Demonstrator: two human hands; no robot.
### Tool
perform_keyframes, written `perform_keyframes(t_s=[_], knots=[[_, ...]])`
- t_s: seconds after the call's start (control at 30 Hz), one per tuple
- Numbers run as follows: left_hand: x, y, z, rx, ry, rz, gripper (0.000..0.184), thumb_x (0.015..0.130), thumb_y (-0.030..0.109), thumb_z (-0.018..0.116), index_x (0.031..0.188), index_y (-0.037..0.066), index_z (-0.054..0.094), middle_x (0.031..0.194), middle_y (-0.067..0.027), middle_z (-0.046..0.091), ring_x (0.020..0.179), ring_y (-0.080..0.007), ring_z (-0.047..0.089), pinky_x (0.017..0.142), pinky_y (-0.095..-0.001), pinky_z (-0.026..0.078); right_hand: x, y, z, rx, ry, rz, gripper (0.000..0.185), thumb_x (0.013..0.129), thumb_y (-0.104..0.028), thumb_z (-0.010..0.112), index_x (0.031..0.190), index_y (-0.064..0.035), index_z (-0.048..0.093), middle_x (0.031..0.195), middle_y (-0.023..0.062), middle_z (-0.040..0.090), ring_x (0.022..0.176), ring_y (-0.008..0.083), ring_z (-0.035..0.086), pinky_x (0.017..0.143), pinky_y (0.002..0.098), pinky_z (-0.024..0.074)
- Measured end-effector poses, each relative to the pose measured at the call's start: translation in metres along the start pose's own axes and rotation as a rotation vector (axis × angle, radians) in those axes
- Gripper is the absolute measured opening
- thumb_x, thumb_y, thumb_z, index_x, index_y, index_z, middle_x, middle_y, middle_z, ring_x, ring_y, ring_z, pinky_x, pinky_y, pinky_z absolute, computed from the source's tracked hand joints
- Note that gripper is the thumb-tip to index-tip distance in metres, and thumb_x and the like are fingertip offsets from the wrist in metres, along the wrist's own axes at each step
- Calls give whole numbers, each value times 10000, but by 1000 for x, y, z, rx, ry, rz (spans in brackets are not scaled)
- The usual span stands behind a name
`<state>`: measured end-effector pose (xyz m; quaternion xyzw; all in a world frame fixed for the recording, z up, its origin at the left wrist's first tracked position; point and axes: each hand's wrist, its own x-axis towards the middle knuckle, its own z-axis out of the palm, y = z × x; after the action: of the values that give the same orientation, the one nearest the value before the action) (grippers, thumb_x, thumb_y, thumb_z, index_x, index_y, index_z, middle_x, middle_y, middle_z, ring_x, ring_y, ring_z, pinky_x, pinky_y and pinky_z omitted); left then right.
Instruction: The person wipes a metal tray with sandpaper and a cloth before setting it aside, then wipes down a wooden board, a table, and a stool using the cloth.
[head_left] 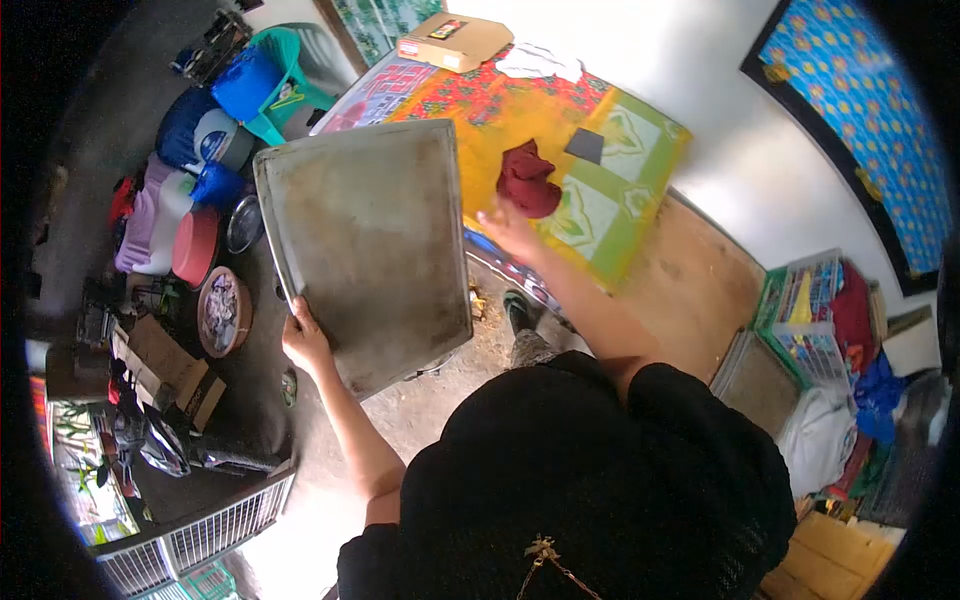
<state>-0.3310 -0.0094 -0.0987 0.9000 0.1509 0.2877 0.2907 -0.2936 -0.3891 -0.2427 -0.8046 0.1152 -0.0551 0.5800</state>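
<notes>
My left hand (307,340) is closed around the left edge of a large, flat, worn metal baking tray (370,250), which is held up at a tilt in front of me. My right hand (512,232), slightly blurred, reaches over the table's near edge with its fingers apart and nothing seen in them. Just beyond those fingers, a crumpled maroon cloth item (528,180) lies on the table (480,135). A small dark grey square (584,146) rests to the right of it.
A cardboard box (455,42) and a white cloth (540,63) sit at the table's far end. Buckets, a pink basin (195,245) and a green chair (290,85) crowd the left. On the right stands a crate (808,310) beside bags. A white railing (215,530) runs at lower left.
</notes>
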Motion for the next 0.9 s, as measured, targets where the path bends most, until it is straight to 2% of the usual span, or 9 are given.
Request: perform_keyframes(t_s=[0.13,0.23,0.33,0.37,0.4,0.57,0.7,0.77,0.9], knots=[[-20,7,15,-127,-89,54,610,913,534,569,699,-33,636,509,-186,490,456,-262,432,491,-443,371,-102,-80,-24,494,-93,426,764,939,-586,470,1396,22,399,1422,160,465,1304,245,435,1063,370,342],[-42,18,21,-288,-91,111,590,917,478,602,656,-51,585,480,-132,425,466,-210,375,477,-425,341,-102,-33,-40,333,21,307,700,964,-576,425,1360,1,450,1344,125,523,1231,219,478,1021,350,379],[-63,26,26,-337,-149,110,570,915,436,635,636,-57,562,473,-91,382,489,-166,334,469,-382,313,-108,-23,-62,687,152,252,578,965,-529,478,1263,-36,527,1219,86,571,1152,191,521,947,372,446],[-71,29,21,-258,-272,33,497,942,409,605,887,-78,687,569,-97,567,580,-136,501,563,-331,441,-110,-18,-70,845,166,283,554,963,-521,492,1236,-42,546,1198,76,577,1135,188,530,935,378,456],[-81,41,20,-339,-239,100,494,941,409,606,887,-75,686,579,-87,568,593,-135,501,567,-328,437,-119,-31,-84,974,138,244,512,961,-483,526,1232,-50,543,1204,57,578,1113,187,546,935,391,461],[-133,76,26,-479,-215,0,586,946,436,590,617,-38,491,533,-17,339,540,-114,311,476,-324,272,-123,-1,-132,1003,298,168,524,974,-423,541,1242,27,548,1152,55,592,1049,145,533,930,315,430],[-184,100,19,-610,-142,-34,469,983,410,532,826,-30,577,662,-22,513,623,-101,409,559,-289,377,-148,7,-192,1066,315,123,495,979,-412,538,1219,20,564,1136,49,592,1048,138,531,918,314,437],[-221,97,16,-804,-240,-131,442,1023,362,449,1273,-2,442,1122,-144,598,1023,-196,601,882,-325,493,-159,20,-229,1094,288,125,488,996,-408,497,1244,11,528,1161,70,586,1060,170,550,926,334,452],[-309,96,11,-686,-155,-251,569,1019,398,441,1416,4,333,1284,-171,526,1245,-237,496,1057,-371,363,-190,23,-299,1175,244,143,520,1002,-444,440,1300,-18,469,1206,102,577,1097,227,564,938,382,476]])
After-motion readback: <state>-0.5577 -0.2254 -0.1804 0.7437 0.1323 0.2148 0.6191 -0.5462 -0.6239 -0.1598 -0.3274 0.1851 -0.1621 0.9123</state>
